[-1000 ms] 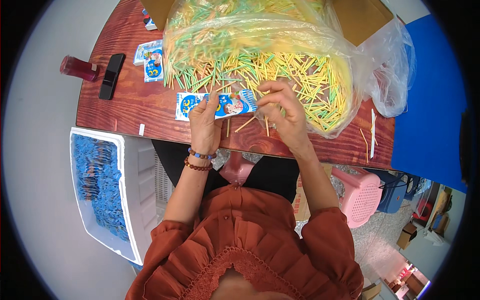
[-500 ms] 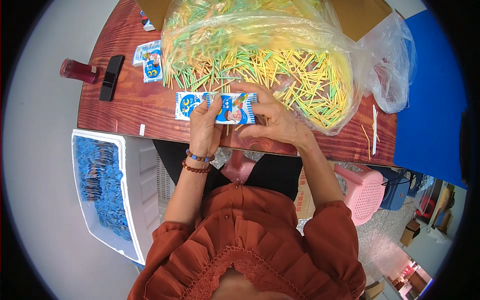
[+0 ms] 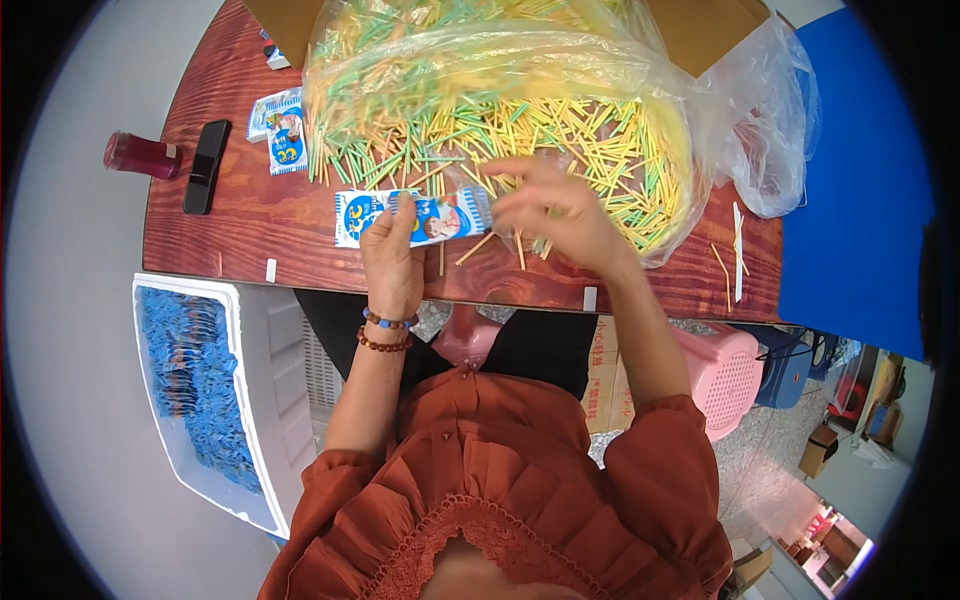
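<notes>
The left hand [image 3: 393, 265] was closed on the middle of some blue-and-white packets [image 3: 450, 220], with its thumb on top, and the packets stuck out on both sides of that thumb over the near part of the wooden table [image 3: 235, 225]. The right hand [image 3: 560, 215] was partly open with bent fingers, just by the packets' right end, but it was too blurry to tell if it had hold of them. Lots of thin yellow and green straws [image 3: 655, 190] lay farther away, past both hands.
</notes>
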